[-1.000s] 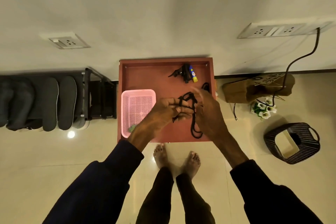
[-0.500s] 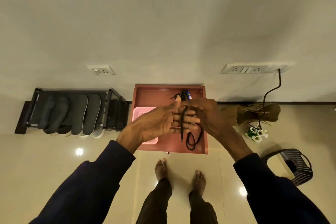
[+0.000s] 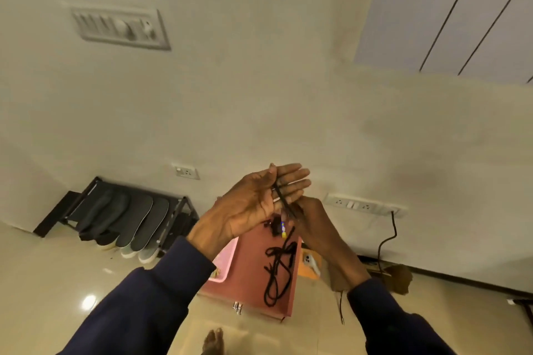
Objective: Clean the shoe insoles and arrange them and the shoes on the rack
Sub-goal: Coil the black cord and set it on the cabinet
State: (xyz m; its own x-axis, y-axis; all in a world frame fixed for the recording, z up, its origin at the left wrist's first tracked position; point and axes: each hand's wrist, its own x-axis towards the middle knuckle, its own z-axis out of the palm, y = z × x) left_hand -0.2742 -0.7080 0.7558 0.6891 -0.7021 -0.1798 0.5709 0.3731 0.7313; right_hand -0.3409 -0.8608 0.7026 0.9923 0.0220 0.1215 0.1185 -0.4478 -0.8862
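Looks like winding a black shoelace point(image 3: 281, 199) into a neat hank, a side step within the shoe tidying. Use the left hand point(image 3: 253, 204) as a flat former: raised with palm toward the camera and straight fingers, gripping nothing, only carrying the lace laid across them. Feed with the right hand point(image 3: 314, 227), tucked just below and partly hidden behind the left, apparently pinching the lace. Draw each turn snug but not tight, and lay the turns side by side. Mind the slack, which seems to trail down to the tangled heap on the red table point(image 3: 251, 282) beside the pink basket point(image 3: 223, 263). Lift gently to avoid pulling a knot. Leave alone the insoles point(image 3: 144, 219) leaning on the shoe rack point(image 3: 62, 209) at the left, with shoes point(image 3: 138, 253) beneath.
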